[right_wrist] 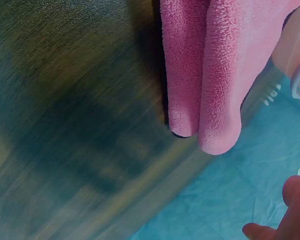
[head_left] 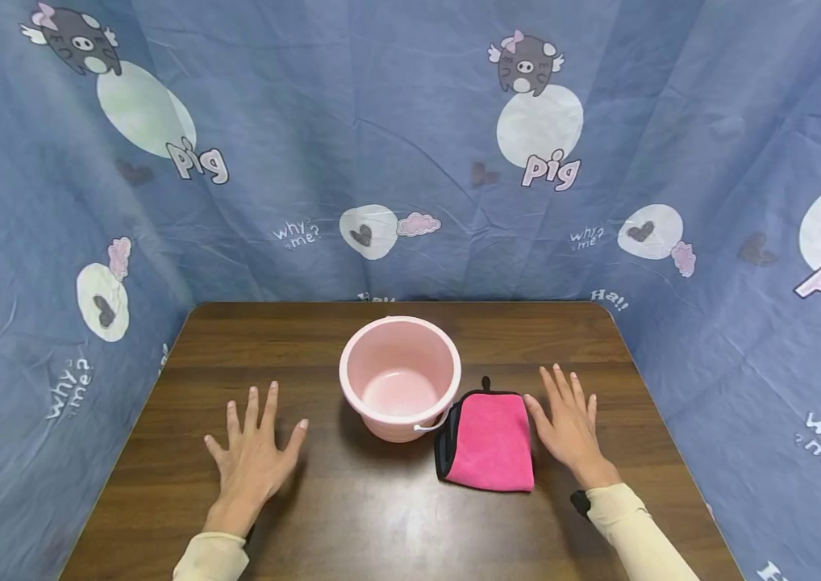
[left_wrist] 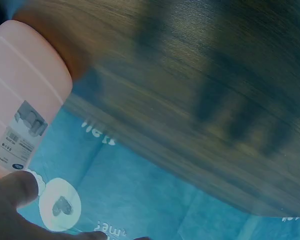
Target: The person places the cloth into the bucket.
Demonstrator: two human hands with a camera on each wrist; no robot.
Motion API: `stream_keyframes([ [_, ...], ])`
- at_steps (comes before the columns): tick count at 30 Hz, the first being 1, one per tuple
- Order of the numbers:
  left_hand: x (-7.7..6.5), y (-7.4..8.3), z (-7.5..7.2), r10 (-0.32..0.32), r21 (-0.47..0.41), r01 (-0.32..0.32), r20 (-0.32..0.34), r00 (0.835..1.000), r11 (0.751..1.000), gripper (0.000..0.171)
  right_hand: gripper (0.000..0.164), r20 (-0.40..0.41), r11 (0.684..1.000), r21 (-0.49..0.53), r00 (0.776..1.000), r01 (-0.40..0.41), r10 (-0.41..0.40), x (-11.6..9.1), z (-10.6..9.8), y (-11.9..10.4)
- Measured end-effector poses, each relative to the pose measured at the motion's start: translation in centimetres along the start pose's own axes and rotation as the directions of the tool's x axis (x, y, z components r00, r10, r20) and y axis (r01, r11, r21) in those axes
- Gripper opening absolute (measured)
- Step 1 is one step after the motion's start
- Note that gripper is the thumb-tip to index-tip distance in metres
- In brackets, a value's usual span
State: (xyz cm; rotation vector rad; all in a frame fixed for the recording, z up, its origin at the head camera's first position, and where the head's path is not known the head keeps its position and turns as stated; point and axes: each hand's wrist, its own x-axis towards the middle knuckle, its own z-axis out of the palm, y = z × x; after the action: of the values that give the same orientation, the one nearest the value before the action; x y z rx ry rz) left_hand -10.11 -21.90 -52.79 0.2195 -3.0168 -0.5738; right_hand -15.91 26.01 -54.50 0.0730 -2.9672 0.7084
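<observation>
A pink plastic bucket (head_left: 374,387) stands upright on the wooden table, its thin handle lowered at the front right of the rim. Beside it lies a folded bright pink cloth (head_left: 493,444) with black edging and a small black loop at the top. To the left of the bucket, my left hand (head_left: 254,460) is held over the table, fingers spread, touching neither thing. My right hand (head_left: 570,432) is just right of the cloth with fingers straight, its thumb close to the cloth's edge. In the left wrist view the bucket's side shows a printed label (left_wrist: 20,137).
The brown wooden table (head_left: 251,339) has rounded back corners. A blue curtain (head_left: 410,145) with pig and heart prints hangs around its back and sides. Table surface shows between the left hand and the bucket.
</observation>
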Motion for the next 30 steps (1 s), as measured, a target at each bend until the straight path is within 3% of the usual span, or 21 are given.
stream_keyframes([
  [4,0.0,0.1,-0.1,0.000,-0.007,0.000,0.013,1.000,1.000,0.079,0.064,-0.045,1.000,0.021,0.999,-0.009,0.010,-0.2,-0.1,0.0],
  [9,-0.2,0.4,-0.1,-0.002,-0.047,0.002,0.003,1.000,0.999,0.067,0.041,-0.110,0.999,0.032,0.993,-0.031,0.034,-0.4,-0.3,-0.3],
  [17,0.6,1.7,0.7,0.013,-0.140,-0.036,-0.162,0.987,0.990,0.057,0.031,-0.085,1.000,0.011,0.996,-0.026,0.027,-0.5,-0.2,0.1],
  [22,1.0,2.7,1.0,0.012,-0.166,-0.038,-0.151,0.988,0.985,0.051,0.031,-0.068,0.999,0.006,0.997,-0.031,0.032,-0.4,-0.1,0.4],
  [30,1.4,2.7,0.6,-0.031,-0.263,0.006,-0.090,0.996,0.965,0.047,0.031,-0.035,0.998,0.045,0.998,-0.045,0.047,-0.5,0.0,0.2],
])
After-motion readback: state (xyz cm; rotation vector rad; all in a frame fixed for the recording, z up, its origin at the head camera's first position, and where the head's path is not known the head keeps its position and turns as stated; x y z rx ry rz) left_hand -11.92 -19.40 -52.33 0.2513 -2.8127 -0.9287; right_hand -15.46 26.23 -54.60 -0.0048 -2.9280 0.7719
